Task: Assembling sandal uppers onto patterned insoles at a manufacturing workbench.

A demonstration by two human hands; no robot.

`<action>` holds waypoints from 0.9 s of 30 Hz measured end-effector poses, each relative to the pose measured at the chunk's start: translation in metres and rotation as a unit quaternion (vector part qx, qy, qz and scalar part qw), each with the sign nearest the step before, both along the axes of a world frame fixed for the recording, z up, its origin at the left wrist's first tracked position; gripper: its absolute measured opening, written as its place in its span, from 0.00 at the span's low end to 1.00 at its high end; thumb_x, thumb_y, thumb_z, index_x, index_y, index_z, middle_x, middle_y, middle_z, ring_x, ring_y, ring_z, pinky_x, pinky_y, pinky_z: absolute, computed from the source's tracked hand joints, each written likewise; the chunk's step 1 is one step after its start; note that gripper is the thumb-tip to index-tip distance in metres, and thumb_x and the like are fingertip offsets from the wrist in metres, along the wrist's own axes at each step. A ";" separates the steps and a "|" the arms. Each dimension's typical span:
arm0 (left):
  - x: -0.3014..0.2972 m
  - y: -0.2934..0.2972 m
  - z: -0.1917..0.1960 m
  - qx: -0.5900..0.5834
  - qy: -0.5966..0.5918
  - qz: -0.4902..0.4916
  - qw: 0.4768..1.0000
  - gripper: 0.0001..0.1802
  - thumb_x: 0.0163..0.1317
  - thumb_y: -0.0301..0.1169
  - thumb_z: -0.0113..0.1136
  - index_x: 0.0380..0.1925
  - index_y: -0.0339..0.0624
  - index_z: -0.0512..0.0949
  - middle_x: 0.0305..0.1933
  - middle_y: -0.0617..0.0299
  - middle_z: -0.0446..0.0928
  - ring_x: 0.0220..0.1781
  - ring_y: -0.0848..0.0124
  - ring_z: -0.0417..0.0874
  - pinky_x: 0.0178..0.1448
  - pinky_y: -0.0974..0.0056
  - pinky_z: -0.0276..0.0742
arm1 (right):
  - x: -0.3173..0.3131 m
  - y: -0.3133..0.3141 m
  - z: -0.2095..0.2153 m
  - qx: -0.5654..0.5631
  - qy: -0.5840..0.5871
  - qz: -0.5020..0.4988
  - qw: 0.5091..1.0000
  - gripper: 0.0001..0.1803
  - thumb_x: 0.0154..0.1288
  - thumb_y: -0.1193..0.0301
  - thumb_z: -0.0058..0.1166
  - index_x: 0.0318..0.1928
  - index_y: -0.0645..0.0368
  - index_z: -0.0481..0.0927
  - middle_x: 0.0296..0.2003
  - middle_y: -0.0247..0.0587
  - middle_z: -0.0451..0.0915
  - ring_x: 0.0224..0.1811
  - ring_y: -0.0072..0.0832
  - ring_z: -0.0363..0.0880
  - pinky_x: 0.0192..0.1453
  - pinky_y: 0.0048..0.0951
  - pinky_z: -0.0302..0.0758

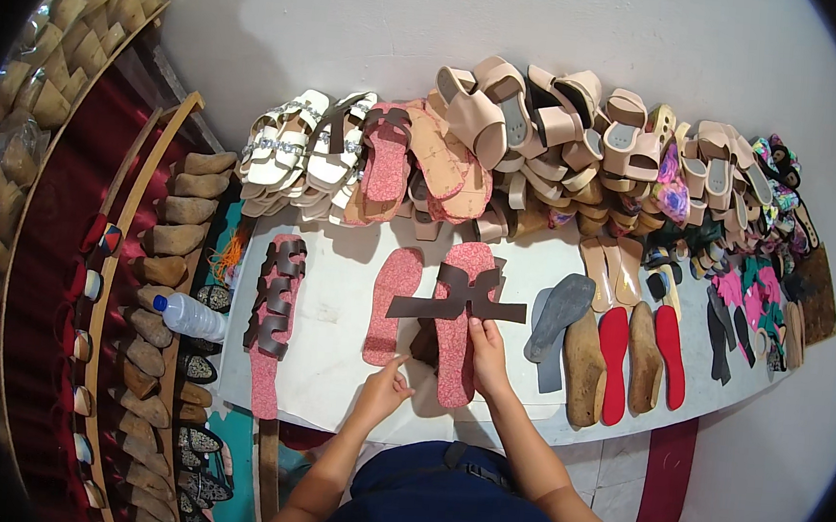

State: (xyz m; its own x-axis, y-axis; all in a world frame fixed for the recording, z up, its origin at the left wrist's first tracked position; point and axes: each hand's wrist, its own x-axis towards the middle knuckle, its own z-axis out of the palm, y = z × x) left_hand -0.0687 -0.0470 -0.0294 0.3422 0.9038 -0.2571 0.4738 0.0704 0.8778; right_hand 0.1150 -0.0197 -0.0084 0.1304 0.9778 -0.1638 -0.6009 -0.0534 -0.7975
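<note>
1. Pressing on the pink insole (458, 338), the right hand (487, 357) has its grip clamped on that insole and the dark strap piece (457, 299) lying across it, near the middle of the white surface (329, 391).
2. The left hand (383, 391) is released, its forefinger pointing at the lower end of a second pink insole (390, 303) just beside the first.
3. Wooden lasts (584, 362) with red soles lie toward the surface's right end.
4. Finished sandals (507, 131) pile along the far edge.
</note>
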 end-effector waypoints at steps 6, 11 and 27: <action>-0.003 -0.008 -0.007 0.219 0.151 -0.047 0.963 0.29 0.43 0.15 0.45 0.51 0.42 0.63 0.28 0.53 0.73 0.28 0.54 0.75 0.35 0.57 0.71 | -0.001 0.002 -0.005 -0.006 -0.026 0.000 1.000 0.15 0.64 0.68 0.37 0.48 0.62 0.65 0.42 0.34 0.70 0.43 0.18 0.66 0.49 0.22 0.62; 0.002 0.005 0.011 0.343 0.124 0.023 0.931 0.19 0.48 0.18 0.44 0.44 0.37 0.67 0.32 0.51 0.73 0.32 0.58 0.76 0.36 0.61 0.71 | 0.000 0.000 0.003 -0.009 -0.027 -0.003 1.000 0.14 0.64 0.68 0.36 0.46 0.62 0.65 0.41 0.34 0.70 0.42 0.18 0.66 0.48 0.21 0.62; 0.042 0.055 0.032 -0.208 -0.544 0.270 0.766 0.08 0.57 0.25 0.49 0.37 0.38 0.65 0.37 0.60 0.70 0.38 0.73 0.73 0.46 0.71 0.70 | -0.003 -0.004 -0.001 0.000 -0.018 0.008 1.000 0.16 0.64 0.70 0.37 0.50 0.64 0.63 0.47 0.36 0.67 0.49 0.20 0.63 0.54 0.23 0.58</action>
State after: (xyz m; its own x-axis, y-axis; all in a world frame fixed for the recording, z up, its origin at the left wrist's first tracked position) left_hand -0.0269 0.0078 0.0025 0.1633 0.9063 -0.3898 -0.7206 0.3794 0.5803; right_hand 0.1125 -0.0235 -0.0098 0.1196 0.9801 -0.1584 -0.5714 -0.0625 -0.8183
